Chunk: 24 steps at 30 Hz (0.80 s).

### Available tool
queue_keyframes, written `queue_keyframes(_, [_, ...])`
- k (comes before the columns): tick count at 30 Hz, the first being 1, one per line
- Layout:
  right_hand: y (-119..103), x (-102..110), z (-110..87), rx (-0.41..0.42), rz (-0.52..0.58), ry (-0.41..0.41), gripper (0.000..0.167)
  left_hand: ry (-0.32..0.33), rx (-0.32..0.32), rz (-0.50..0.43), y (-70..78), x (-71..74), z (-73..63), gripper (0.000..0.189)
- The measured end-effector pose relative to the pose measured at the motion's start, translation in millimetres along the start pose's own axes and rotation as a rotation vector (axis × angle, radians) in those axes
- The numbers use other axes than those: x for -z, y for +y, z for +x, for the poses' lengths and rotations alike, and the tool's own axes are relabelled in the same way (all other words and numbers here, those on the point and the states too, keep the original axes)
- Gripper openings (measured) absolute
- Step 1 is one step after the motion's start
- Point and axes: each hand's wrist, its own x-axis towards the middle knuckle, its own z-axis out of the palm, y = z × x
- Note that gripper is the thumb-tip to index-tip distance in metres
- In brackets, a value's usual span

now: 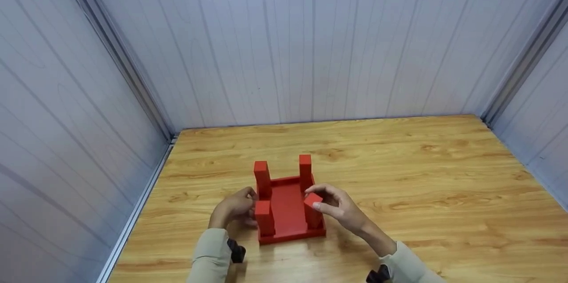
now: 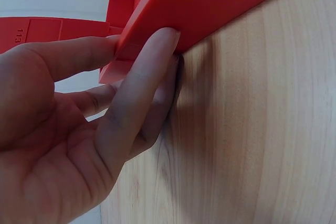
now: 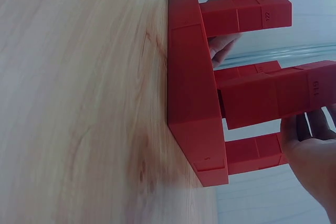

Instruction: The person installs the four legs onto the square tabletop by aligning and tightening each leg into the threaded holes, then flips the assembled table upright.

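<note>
A shallow red tray-like base [image 1: 287, 207] lies on the table with several square red posts standing up at its corners. My left hand [image 1: 235, 207] grips its left edge, with the thumb against the side wall [image 2: 210, 3] in the left wrist view. With thumb and fingers, my right hand [image 1: 339, 210] pinches the near right post [image 1: 313, 217] around its top. That post's top is turned at an angle to the others, and a narrow gap shows by its foot in the right wrist view. The near left post [image 1: 265, 218] stands upright beside my left hand.
The far left post [image 1: 262, 178] and the far right post [image 1: 305, 172] rise at the back of the base. A wood-grain table [image 1: 421, 176] spreads around it. Pale panel walls [image 1: 288, 43] close off the back and both sides.
</note>
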Motion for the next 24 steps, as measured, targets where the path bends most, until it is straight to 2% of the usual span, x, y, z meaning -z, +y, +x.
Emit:
queue_keyframes(8, [2.9,-1.7,-0.6,-0.05,-0.133,0.103,0.031,-0.011,0.003,-0.009,1.4,-1.1,-0.8,0.017])
queue_keyframes(16, [3.1,-5.1,0.5,-0.054,-0.177,0.158,0.031,0.008,-0.013,0.004,0.7,-1.8,-0.3,0.016])
queue_keyframes(21, [4.6,-5.4,0.1,-0.075,-0.209,0.161,0.031,0.006,-0.014,-0.005,-0.2,-1.9,0.2,0.015])
queue_keyframes(24, [3.3,-4.6,-0.1,-0.045,-0.166,0.12,0.03,0.007,-0.012,-0.001,-0.4,-1.4,-0.1,0.015])
